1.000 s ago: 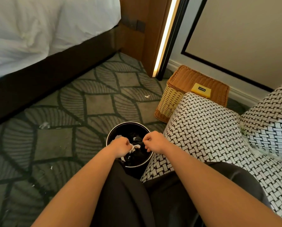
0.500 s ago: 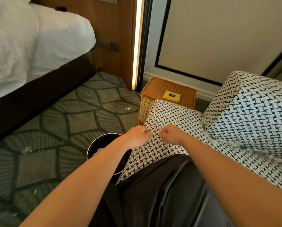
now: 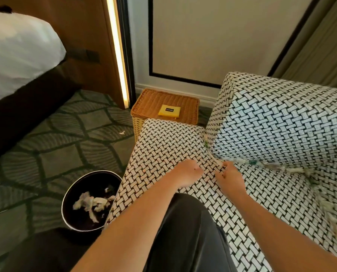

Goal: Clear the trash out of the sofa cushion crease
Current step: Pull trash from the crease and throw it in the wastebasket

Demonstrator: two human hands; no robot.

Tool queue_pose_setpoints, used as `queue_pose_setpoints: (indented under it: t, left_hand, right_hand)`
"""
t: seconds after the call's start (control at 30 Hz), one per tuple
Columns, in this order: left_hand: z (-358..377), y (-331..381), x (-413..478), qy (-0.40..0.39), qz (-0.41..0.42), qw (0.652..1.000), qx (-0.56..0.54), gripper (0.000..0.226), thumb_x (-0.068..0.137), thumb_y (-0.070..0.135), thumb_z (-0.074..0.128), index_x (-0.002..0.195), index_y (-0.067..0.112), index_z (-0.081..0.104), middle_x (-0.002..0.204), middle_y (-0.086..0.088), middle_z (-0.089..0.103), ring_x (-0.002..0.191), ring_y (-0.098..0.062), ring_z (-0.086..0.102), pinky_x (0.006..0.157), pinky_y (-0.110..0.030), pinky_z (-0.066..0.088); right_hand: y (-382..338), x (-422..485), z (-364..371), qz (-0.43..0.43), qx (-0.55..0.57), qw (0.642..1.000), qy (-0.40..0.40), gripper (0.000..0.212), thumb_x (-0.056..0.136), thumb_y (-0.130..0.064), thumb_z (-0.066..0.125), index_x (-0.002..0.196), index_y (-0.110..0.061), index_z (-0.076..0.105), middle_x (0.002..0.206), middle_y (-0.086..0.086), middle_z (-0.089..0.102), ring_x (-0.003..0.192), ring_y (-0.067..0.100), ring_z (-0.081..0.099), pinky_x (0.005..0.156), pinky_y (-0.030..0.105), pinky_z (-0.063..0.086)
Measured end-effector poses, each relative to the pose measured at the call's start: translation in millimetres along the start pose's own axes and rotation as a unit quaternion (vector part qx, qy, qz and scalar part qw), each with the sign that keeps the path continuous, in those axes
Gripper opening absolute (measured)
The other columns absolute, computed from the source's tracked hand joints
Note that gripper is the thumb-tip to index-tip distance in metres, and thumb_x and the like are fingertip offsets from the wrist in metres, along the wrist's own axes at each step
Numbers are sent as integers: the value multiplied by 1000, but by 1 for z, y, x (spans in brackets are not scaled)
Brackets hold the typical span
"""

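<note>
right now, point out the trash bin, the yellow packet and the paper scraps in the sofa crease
trash bin (image 3: 93,181): head view, dark inner wall on the far side
yellow packet (image 3: 169,110): head view, middle of its top face
paper scraps (image 3: 295,170): head view, whitish clump partway along the strip

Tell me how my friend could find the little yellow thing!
Start at the black-and-white woven sofa. Just past its seat end stands a tan wicker basket. The yellow packet lies flat on its lid, the only bright yellow thing there, with a small dark label.
</note>
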State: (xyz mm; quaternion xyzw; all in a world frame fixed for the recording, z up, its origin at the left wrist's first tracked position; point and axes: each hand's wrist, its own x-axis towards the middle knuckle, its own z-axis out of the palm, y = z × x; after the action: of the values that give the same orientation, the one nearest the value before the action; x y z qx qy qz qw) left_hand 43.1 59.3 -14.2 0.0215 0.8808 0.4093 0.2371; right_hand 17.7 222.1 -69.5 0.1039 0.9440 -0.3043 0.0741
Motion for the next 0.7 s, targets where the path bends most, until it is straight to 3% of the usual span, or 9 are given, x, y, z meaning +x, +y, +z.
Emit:
queue_pose_setpoints:
  t: [0.03, 0.1, 0.17, 0.23, 0.3, 0.37, 0.47, 0.6, 0.7]
  left_hand:
    - [6, 3, 7, -5, -2, 1000, 14, 35, 100, 31, 35, 120, 7, 52, 104, -3, 54, 91, -16, 56, 96, -30, 43]
    - [12, 2, 15, -1, -17, 999, 39, 42, 98, 32, 39, 134, 9, 45, 138, -9, 46, 118, -24, 52, 103, -36, 40]
    - [15, -4, 27, 8, -21, 999, 33, 45, 97, 31, 44, 138, 11, 41, 143, -9, 40, 117, -22, 53, 98, -32, 44]
    - [15, -10, 37, 13, -11, 1000, 21, 45, 95, 27, 47, 138, 13, 40, 140, -8, 42, 103, -13, 57, 87, -24, 46]
    - [15, -14, 49, 20, -3, 999, 35, 41, 93, 25, 50, 132, 17, 43, 133, -7, 44, 88, -8, 54, 78, -20, 46]
    - [17, -14, 64, 39, -3, 997, 63, 32, 92, 26, 52, 123, 20, 48, 123, -6, 47, 91, -14, 54, 81, -26, 46]
    - [18, -12, 88, 89, 10, 993, 74, 16, 93, 23, 52, 108, 18, 52, 112, -7, 51, 75, -12, 50, 71, -28, 45]
    - [16, -15, 114, 182, 48, 977, 105, 17, 92, 22, 54, 109, 18, 54, 108, -4, 50, 84, -14, 54, 86, -38, 48]
    - [15, -20, 125, 215, 81, 966, 118, 26, 92, 24, 54, 118, 21, 52, 116, 1, 46, 90, -14, 56, 93, -39, 45]
  right_hand:
    - [5, 2, 2, 1, 3, 1000, 15, 43, 90, -21, 56, 128, -12, 39, 86, 6, 53, 58, 11, 48, 46, 22, 44]
    - [8, 4, 6, -6, -22, 998, 52, 47, 88, -28, 59, 129, -14, 39, 97, 6, 57, 80, 17, 56, 70, 35, 56]
    - [15, 10, 7, -13, -108, 989, 99, 50, 88, -41, 54, 129, -15, 42, 117, 5, 58, 107, 19, 54, 92, 41, 48]
    - [23, 15, 2, -13, -168, 977, 128, 54, 90, -51, 45, 131, -16, 42, 128, 4, 53, 120, 20, 47, 100, 40, 39]
    - [33, 21, -3, -21, -187, 972, 139, 56, 90, -54, 40, 132, -17, 43, 129, 4, 52, 121, 20, 45, 100, 39, 35]
    - [37, 26, -5, -31, -199, 968, 147, 57, 90, -56, 37, 132, -18, 44, 127, 4, 53, 118, 20, 48, 98, 38, 36]
    - [35, 30, -3, -27, -217, 964, 152, 59, 90, -60, 31, 132, -20, 44, 126, 4, 54, 113, 19, 51, 93, 35, 39]
    - [36, 30, 0, -54, -208, 963, 163, 58, 89, -62, 31, 129, -23, 49, 123, 3, 56, 111, 19, 53, 92, 34, 38]
    - [33, 38, 6, -99, -187, 961, 176, 47, 88, -55, 46, 120, -23, 58, 116, 2, 62, 107, 20, 56, 91, 37, 39]
